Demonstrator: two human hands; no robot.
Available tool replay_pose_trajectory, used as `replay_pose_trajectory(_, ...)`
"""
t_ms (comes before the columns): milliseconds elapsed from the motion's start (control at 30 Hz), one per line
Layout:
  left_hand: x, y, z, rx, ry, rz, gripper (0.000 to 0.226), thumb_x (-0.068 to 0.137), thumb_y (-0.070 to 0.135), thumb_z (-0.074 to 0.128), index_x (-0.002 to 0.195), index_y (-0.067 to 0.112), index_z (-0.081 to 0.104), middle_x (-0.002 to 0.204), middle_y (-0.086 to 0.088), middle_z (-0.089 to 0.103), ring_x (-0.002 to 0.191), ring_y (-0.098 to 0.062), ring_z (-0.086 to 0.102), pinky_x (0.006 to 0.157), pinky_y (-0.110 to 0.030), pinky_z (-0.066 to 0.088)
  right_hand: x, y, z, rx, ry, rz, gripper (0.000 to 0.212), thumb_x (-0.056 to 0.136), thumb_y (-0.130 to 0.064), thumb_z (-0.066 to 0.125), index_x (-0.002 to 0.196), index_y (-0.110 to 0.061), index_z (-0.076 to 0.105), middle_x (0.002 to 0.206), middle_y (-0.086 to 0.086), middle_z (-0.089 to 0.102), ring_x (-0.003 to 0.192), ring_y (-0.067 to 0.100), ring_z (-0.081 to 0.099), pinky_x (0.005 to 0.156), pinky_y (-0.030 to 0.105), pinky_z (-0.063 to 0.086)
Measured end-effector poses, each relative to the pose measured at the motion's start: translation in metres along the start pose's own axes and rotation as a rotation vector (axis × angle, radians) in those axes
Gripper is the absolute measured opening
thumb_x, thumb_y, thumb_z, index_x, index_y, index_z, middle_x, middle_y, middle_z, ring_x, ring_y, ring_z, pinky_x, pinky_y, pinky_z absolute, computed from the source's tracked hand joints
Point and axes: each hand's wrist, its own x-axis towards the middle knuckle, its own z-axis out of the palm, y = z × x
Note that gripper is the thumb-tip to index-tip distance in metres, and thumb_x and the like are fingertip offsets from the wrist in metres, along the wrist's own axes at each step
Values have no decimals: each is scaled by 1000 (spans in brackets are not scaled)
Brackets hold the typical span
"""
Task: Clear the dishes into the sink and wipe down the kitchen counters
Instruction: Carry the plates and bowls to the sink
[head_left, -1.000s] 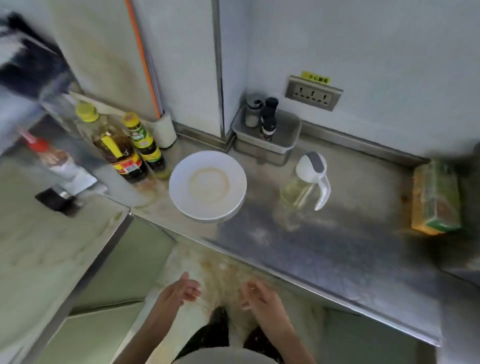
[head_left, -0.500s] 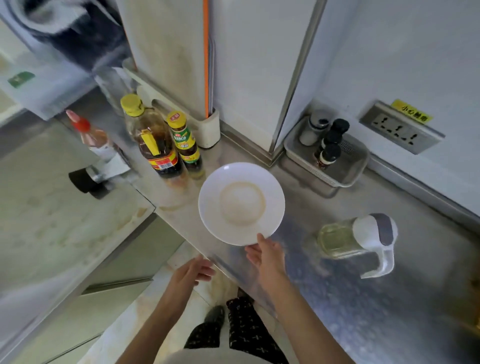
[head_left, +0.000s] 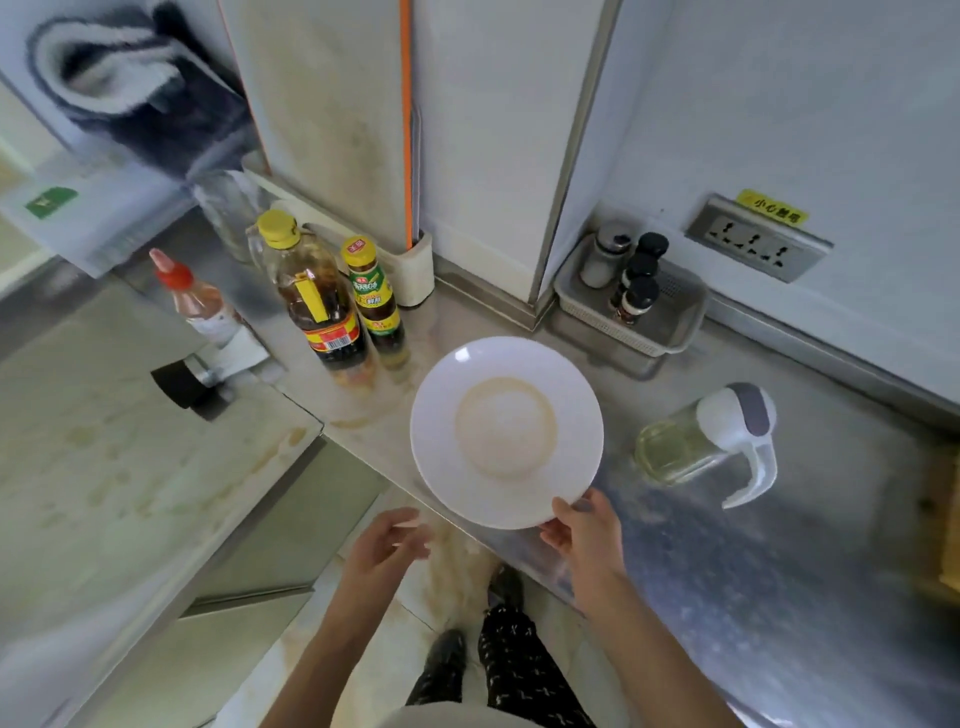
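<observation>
A white plate (head_left: 506, 431) with a brownish ring stain in its middle sits at the front edge of the steel counter (head_left: 753, 571). My right hand (head_left: 584, 530) pinches the plate's near rim, thumb on top and fingers underneath. My left hand (head_left: 384, 545) hovers off the counter's edge to the lower left of the plate, fingers relaxed and holding nothing; it is slightly blurred.
Two sauce bottles (head_left: 317, 301) (head_left: 376, 299) stand left of the plate, a red-capped bottle (head_left: 200, 299) farther left. A glass oil dispenser (head_left: 711, 441) stands to the right. A grey tray of spice jars (head_left: 631, 296) sits by the wall under a power socket (head_left: 756, 244).
My right hand rose from below the counter to the plate's near rim and took hold of it. My left hand came up toward the counter edge. The camera moved closer.
</observation>
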Motion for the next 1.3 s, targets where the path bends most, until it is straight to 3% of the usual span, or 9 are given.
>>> replay_pose_trajectory(133, -1, -6, 0, -1, -77, 16, 39, 79, 22, 71, 111, 27, 50, 102, -1, 66, 78, -21, 70, 61, -29, 51, -51, 17, -45, 92, 18, -101, 21, 89, 6, 53, 105, -8, 55, 87, 11, 64, 59, 18, 58, 51, 26, 52)
replay_pose_trajectory(233, -15, -3, 11, 79, -221, 32, 62, 57, 49, 75, 111, 37, 48, 91, 2, 71, 68, -23, 70, 52, -27, 50, -89, 43, -83, 162, 50, -157, 18, 88, 9, 51, 95, -8, 55, 78, 12, 62, 57, 19, 54, 47, 23, 49)
replay_pose_trajectory(467, -70, -25, 80, 334, -629, 62, 42, 85, 11, 64, 109, 38, 43, 88, 1, 73, 55, -21, 65, 43, -23, 39, -158, 130, -178, 291, 277, -121, 16, 86, 8, 54, 98, -2, 58, 71, 11, 64, 54, 15, 58, 49, 25, 49)
replay_pose_trajectory(733, -146, -69, 196, 561, -977, 95, 39, 86, 7, 62, 113, 29, 45, 76, -4, 72, 51, -17, 60, 43, -22, 37, -223, 215, -289, 532, 559, -92, 17, 87, 2, 57, 100, -8, 62, 82, 18, 65, 63, 24, 62, 65, 41, 54)
replay_pose_trajectory(967, -248, -141, 308, 760, -1169, 168, 36, 88, 7, 60, 110, 30, 44, 74, -1, 71, 53, -12, 60, 48, -22, 41, -277, 289, -399, 834, 771, -60, 26, 85, 10, 54, 98, -13, 57, 80, 13, 61, 65, 25, 56, 53, 28, 52)
replay_pose_trajectory(1100, -305, -189, 363, 779, -1201, 199, 38, 83, 11, 66, 107, 33, 48, 93, 2, 66, 76, -6, 63, 67, -17, 46, -305, 339, -463, 940, 868, -35, 25, 86, 12, 50, 103, -6, 52, 76, 14, 58, 53, 17, 59, 47, 23, 51)
replay_pose_trajectory(1167, -323, -216, 386, 855, -1184, 350, 36, 82, 19, 69, 113, 25, 52, 112, -1, 59, 98, -13, 58, 83, -18, 43, -316, 363, -494, 964, 917, -3, 29, 88, 11, 48, 110, -7, 50, 74, 13, 54, 54, 19, 54, 45, 21, 51)
replay_pose_trajectory(1233, -335, -242, 405, 1027, -1168, 625, 58, 79, 44, 64, 126, 12, 51, 133, -7, 47, 124, -23, 45, 100, -19, 31, -325, 386, -521, 983, 974, 29, 29, 89, 10, 47, 110, -9, 48, 75, 12, 55, 59, 22, 53, 46, 19, 52)
replay_pose_trajectory(1300, -348, -264, 419, 1238, -1156, 817, 92, 72, 70, 35, 142, 12, 32, 154, -7, 16, 142, -24, 13, 114, -34, 13, -329, 406, -543, 989, 1024, 64, 27, 89, 10, 47, 109, -8, 46, 77, 12, 54, 58, 21, 55, 45, 18, 51)
